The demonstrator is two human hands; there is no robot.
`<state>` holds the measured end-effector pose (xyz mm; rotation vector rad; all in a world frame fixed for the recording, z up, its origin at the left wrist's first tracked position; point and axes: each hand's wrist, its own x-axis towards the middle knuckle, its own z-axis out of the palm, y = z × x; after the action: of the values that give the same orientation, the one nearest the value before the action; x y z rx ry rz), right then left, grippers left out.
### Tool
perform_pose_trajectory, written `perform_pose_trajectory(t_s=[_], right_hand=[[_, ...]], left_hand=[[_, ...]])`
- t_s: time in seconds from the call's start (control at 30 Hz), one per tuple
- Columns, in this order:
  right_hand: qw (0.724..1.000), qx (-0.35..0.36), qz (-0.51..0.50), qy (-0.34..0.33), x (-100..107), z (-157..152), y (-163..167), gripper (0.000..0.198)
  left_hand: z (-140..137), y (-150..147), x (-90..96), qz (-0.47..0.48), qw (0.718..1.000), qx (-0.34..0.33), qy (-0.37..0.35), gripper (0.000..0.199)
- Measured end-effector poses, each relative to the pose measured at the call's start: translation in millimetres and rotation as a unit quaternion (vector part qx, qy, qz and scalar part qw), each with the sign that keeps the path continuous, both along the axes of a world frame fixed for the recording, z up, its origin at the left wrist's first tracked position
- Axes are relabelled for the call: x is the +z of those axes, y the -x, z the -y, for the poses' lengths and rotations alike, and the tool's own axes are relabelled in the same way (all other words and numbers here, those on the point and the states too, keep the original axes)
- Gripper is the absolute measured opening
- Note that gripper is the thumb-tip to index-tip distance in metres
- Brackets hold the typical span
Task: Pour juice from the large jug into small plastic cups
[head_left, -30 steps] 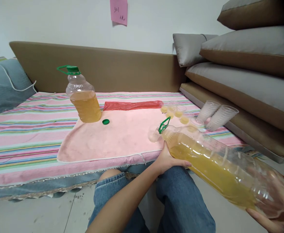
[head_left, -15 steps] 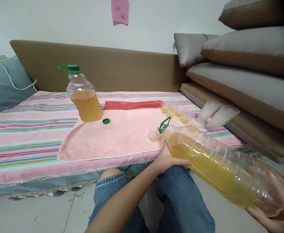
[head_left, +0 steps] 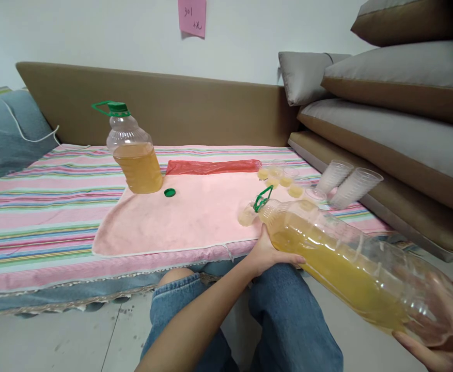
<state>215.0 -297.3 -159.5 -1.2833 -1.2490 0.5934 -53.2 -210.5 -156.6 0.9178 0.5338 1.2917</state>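
- Head view, nearest part: right hand [head_left: 435, 354] holds the base of the big bottle [head_left: 338, 268], its fingers clamped around it, partly seen through the clear plastic.
- Left hand [head_left: 268, 257] is under the neck of this bottle, with fingers spread and clamped on it; some are hidden behind.
- Big bottle lies tilted above the jeans [head_left: 296, 315], yellow liquid inside, its green handle [head_left: 263, 199] near the mouth.
- Just at the mouth is a clear cup [head_left: 245, 217] on the pink cloth [head_left: 144, 227]; whether they touch, I cannot tell.
- Green cap [head_left: 169, 192] lies on the cloth, well apart from both hands.
- Beyond the big bottle stand small cups [head_left: 286, 181] with yellow liquid, and to their right two cup stacks [head_left: 355, 189], tilted.
- Second bottle [head_left: 139, 168], capped, stands at left, near the red bag [head_left: 213, 167].
- Farthest, a pink note [head_left: 192, 18] hangs on the wall [head_left: 113, 33].
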Motion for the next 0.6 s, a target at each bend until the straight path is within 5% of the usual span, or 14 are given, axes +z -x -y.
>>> perform_pose_trajectory(t_s=[0.6], right_hand=[[1.0, 0.023, 0.001, -0.014, -6.0, -2.5, -2.8, 0.113]], left_hand=[[0.4, 2.1, 2.4, 0.0, 1.0, -0.007, 0.013, 0.095]])
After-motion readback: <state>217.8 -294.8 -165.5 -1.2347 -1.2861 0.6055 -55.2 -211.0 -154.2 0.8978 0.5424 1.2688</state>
